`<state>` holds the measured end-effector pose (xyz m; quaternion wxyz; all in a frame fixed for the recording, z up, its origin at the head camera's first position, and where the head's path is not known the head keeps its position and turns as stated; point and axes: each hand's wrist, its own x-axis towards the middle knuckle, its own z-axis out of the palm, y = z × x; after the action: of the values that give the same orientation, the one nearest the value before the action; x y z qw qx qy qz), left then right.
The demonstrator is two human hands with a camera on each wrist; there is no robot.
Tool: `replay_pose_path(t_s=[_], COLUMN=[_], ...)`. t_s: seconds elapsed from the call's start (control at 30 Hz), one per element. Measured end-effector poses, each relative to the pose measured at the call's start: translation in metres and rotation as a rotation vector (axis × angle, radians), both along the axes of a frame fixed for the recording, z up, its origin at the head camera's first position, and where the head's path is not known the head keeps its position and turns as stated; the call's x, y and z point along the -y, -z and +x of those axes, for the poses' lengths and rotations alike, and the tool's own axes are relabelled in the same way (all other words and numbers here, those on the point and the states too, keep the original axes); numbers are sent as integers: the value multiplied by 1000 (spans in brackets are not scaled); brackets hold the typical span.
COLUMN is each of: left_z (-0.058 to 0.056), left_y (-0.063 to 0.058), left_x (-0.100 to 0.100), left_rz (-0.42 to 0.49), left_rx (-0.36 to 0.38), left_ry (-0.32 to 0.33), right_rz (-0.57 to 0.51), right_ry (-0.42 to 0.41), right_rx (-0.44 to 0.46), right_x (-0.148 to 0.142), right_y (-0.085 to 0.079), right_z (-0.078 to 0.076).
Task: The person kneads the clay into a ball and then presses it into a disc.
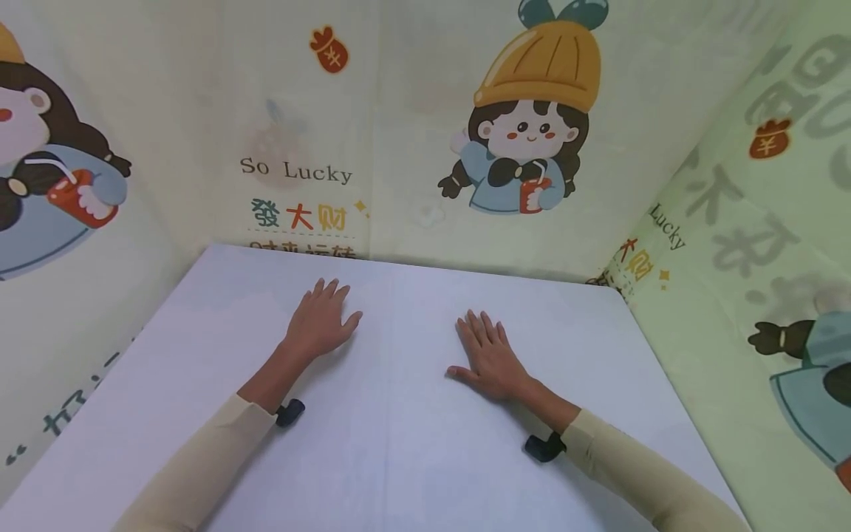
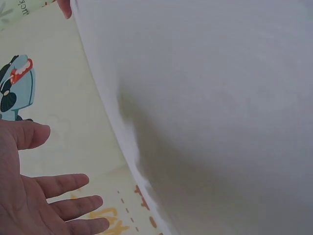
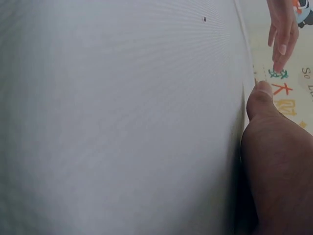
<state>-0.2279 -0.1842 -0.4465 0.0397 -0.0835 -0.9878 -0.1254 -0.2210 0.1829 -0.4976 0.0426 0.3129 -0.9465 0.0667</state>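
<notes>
In the head view my left hand (image 1: 319, 321) is over the left half of a white-covered table (image 1: 392, 458), fingers spread and thumb out to the side. The left wrist view shows that hand's straight fingers (image 2: 63, 186) with nothing between them, and a shadow on the white surface. Right of the table's middle is my right hand (image 1: 492, 362), palm down, its fingers extended toward the far edge. Its thumb (image 3: 261, 100) is large in the right wrist view; its other fingers are hidden there. Neither hand holds anything. Whether the right palm touches the cloth, I cannot tell.
Pale printed curtains with cartoon figures (image 1: 532, 148) and lettering (image 1: 295, 171) enclose the table at the back and both sides. A small black device (image 1: 289, 413) is at the left wrist, and another black device (image 1: 544, 448) at the right. Beige sleeves (image 1: 206, 458) cover both forearms.
</notes>
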Motion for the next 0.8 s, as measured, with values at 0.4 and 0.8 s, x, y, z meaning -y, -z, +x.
replay_pose_path(t_s=[0.4, 0.8], left_z=[5, 1], left_y=[0, 0], left_x=[12, 11], left_rz=[28, 12], left_rx=[-14, -14], left_ry=[-23, 2], right_rz=[-61, -432], right_ry=[8, 138], right_rx=[-18, 371], right_x=[2, -12], right_y=[3, -18], right_z=[-1, 2])
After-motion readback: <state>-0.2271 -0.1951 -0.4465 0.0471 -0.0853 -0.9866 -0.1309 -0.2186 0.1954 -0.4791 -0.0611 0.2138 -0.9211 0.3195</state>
